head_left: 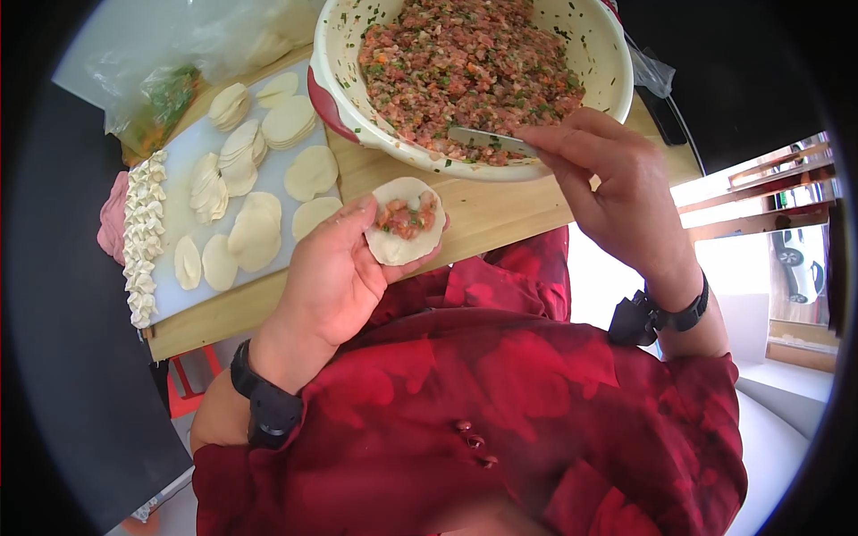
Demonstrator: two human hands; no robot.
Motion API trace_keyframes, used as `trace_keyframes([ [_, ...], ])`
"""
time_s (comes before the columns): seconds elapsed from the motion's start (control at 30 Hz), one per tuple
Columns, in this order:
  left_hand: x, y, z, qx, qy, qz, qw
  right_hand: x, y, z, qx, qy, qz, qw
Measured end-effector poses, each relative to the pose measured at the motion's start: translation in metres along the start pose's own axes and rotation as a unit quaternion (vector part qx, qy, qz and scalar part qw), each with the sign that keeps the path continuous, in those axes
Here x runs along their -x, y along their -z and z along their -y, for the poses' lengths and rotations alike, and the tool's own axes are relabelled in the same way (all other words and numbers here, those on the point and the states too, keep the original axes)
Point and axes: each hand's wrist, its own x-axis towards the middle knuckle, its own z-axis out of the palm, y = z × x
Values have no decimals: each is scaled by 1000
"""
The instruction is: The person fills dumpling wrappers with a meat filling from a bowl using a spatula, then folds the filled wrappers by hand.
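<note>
On the fingers of my left hand (335, 259) lies a round dumpling wrapper (391, 248), its edge held under the thumb. A small mound of meat filling (407, 219) sits on the middle of the wrapper. My right hand (603, 174) grips a flat metal spreader (487, 138) between thumb and fingers. The spreader's blade touches the minced meat filling (469, 67), flecked with green and orange, inside a large white bowl (429, 161). The handle end is hidden in my right hand.
Stacks of wrappers (290, 122) and single ones lie on a white board (183, 147) at the left. A row of folded dumplings (145, 237) lines its left edge. Plastic bags (147, 85) lie behind. The wooden table's (500, 201) front edge is close to my body.
</note>
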Motion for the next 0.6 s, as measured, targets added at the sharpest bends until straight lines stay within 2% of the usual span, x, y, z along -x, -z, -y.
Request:
trace_keyframes([
  [0.27,-14,-9,6,14,-5,0,1000,8,-8,14,-15,16,21,1000],
  [0.33,-13,-10,5,14,0,-4,1000,13,-8,13,-33,72,56,995],
  [0.47,-14,-10,5,17,1,1,1000,16,-11,8,-45,81,18,996],
  [0.53,-14,-8,6,26,7,12,1000,17,-11,5,-2,73,0,997],
  [0.6,-11,-10,6,23,13,10,1000,19,-13,4,2,86,15,996],
])
